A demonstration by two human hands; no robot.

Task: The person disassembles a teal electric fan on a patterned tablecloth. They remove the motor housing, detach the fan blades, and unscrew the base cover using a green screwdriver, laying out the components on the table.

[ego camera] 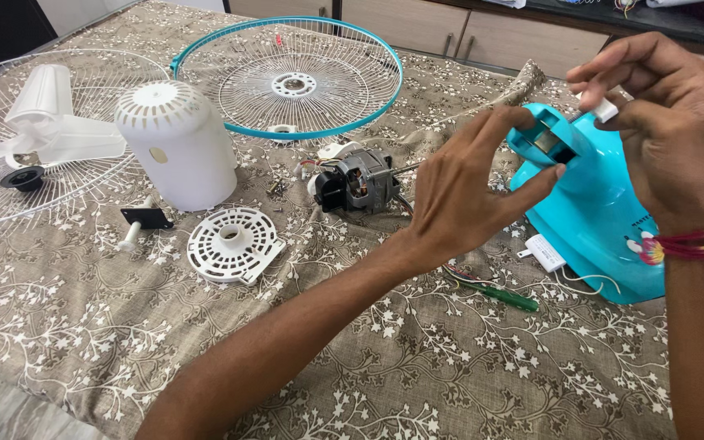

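Note:
My left hand (473,189) has its fingers apart and touches the open neck of a turquoise fan base (605,220) on the right. My right hand (666,122) hovers above that neck and pinches a small white plastic piece (605,110) between thumb and fingers. A grey fan motor (358,181) with loose wires lies just left of my left hand.
A white motor cover (177,143) and a round white vented plate (234,244) lie at centre left. A turquoise-rimmed fan guard (287,77) lies at the back, another guard with a white blade (38,122) far left. A green screwdriver (503,295) lies near the base.

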